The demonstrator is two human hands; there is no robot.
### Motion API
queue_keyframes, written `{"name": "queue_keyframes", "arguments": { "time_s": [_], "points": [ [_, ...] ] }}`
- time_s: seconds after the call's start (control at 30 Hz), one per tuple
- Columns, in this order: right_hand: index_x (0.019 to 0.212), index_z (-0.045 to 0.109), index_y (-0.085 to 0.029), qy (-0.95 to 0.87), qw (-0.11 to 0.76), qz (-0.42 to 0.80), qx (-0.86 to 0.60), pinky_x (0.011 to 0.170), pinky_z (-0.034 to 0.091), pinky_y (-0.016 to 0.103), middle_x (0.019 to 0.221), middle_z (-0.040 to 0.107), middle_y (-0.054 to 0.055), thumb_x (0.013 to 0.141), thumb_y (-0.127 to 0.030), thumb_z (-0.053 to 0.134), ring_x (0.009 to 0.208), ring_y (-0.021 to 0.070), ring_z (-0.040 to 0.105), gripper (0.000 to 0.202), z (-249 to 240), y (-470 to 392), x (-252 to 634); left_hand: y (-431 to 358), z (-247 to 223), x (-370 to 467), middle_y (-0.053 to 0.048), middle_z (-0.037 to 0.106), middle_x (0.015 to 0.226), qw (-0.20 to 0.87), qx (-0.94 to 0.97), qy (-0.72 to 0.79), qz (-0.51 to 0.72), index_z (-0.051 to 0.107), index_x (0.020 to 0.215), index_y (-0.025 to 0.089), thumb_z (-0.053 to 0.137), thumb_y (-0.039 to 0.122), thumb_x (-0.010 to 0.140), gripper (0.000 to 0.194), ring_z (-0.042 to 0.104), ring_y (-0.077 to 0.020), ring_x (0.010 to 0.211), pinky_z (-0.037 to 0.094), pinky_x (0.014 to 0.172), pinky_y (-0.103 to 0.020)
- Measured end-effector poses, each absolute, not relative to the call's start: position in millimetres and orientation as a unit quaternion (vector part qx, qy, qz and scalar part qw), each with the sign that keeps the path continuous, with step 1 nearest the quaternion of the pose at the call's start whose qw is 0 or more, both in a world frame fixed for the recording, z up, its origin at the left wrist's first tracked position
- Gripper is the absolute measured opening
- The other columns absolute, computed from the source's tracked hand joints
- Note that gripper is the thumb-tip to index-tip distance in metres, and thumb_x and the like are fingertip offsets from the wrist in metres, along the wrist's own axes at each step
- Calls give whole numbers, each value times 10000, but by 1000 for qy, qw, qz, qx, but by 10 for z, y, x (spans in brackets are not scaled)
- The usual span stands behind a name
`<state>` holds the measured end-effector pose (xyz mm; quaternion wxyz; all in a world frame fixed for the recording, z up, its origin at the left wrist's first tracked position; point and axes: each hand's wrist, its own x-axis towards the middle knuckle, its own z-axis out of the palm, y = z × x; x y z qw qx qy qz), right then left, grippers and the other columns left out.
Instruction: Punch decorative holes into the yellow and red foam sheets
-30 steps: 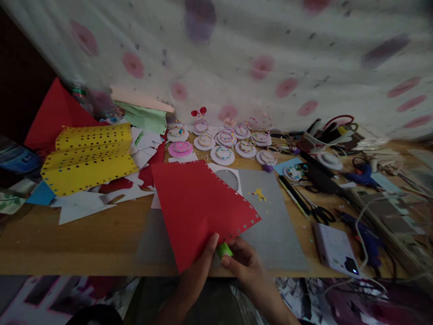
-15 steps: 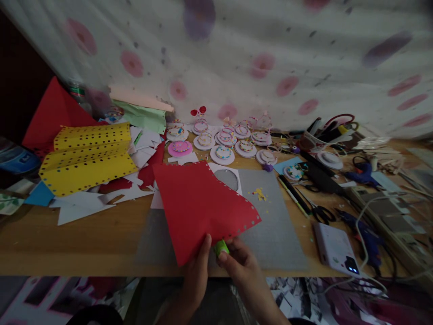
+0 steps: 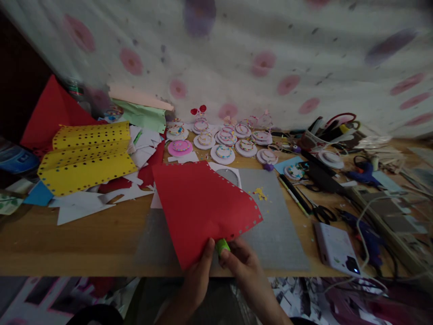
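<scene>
A sheet of red paper (image 3: 199, 203) with punched holes along its far and right edges is held above the grey mat (image 3: 270, 243). My left hand (image 3: 199, 275) pinches its near edge, thumb on top and fingers hidden below. My right hand (image 3: 245, 266) is closed around a small green paper punch (image 3: 223, 247), thumb on top. The punch sits at the near edge of the sheet, just right of my left thumb. Yellow punched bits (image 3: 260, 194) lie on the mat beyond the sheet.
Several round white stands with beaded bracelets (image 3: 223, 153) line the back. Yellow punched paper (image 3: 91, 158) and white scraps (image 3: 81, 207) lie left. On the right are scissors (image 3: 323, 213), a power bank (image 3: 336, 248), a blue glue gun (image 3: 368, 239) and a pen cup (image 3: 313, 140).
Both hands, the red sheet and the punch have shifted very slightly toward me. The grips look the same.
</scene>
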<state>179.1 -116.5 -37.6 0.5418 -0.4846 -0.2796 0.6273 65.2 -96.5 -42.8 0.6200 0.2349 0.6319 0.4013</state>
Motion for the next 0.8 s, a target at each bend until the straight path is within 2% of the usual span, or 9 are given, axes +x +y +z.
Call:
{"name": "queue_keyframes", "arguments": {
  "time_s": [0.23,0.47,0.57,0.7,0.8],
  "points": [
    [865,740,-261,-223,566,658,-444,658,439,216,760,644,-19,681,-364,806,682,118,535,220,-323,-1128,1699,-1028,-522,624,-99,696,1180,665,205,613,374,733,939,203,735,610,617,519,519,-324,1250,328,1117,-453],
    [833,748,-248,-238,560,652,-452,731,460,242,698,633,-19,707,-343,786,711,138,563,162,-298,-1094,1711,-1011,-554,597,-103,653,1254,661,213,610,381,716,1011,195,741,680,530,683,485,-316,1283,301,1137,-426],
    [875,741,-242,-244,556,652,-454,762,464,268,755,667,4,739,-358,756,770,162,587,180,-302,-1094,1719,-1015,-579,570,-88,649,1261,662,219,607,382,712,1021,222,759,633,559,621,495,-310,1275,318,1127,-431],
    [890,728,-221,-235,557,650,-461,675,463,270,784,681,28,754,-377,736,739,173,591,206,-320,-1108,1696,-1051,-688,535,-113,692,1183,690,255,567,371,729,941,211,736,608,608,519,520,-339,1245,322,1114,-480],
    [884,725,-201,-233,559,649,-460,676,469,283,789,690,41,754,-376,733,769,196,611,218,-340,-1112,1669,-1065,-708,573,-101,732,1075,690,285,550,375,725,877,235,796,477,586,386,499,-333,1264,324,1115,-451]
  ]
}}
